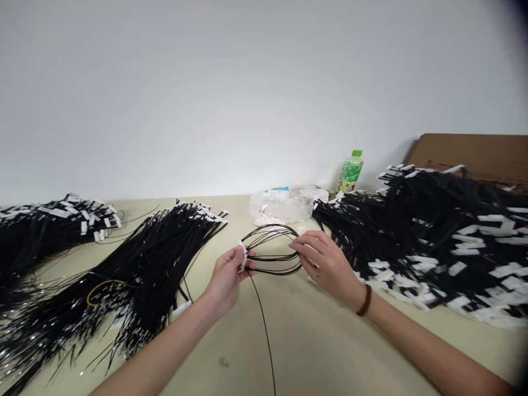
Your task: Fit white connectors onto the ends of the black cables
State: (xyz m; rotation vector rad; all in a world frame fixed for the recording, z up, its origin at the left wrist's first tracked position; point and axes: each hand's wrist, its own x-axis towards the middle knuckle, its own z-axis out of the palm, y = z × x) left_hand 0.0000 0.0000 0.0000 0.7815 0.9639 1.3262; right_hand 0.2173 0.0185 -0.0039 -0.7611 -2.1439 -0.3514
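A thin black cable is wound into a small coil between my two hands, above the beige table. My left hand pinches the coil's left side together with a white tag. My right hand grips the coil's right side, fingers curled around the loops. One loose end of the cable trails down across the table toward me. A dark band sits on my right wrist.
Large piles of black cables with white tags lie at the left, far left and right. A clear plastic bag of white parts, a green bottle and a cardboard box stand by the wall.
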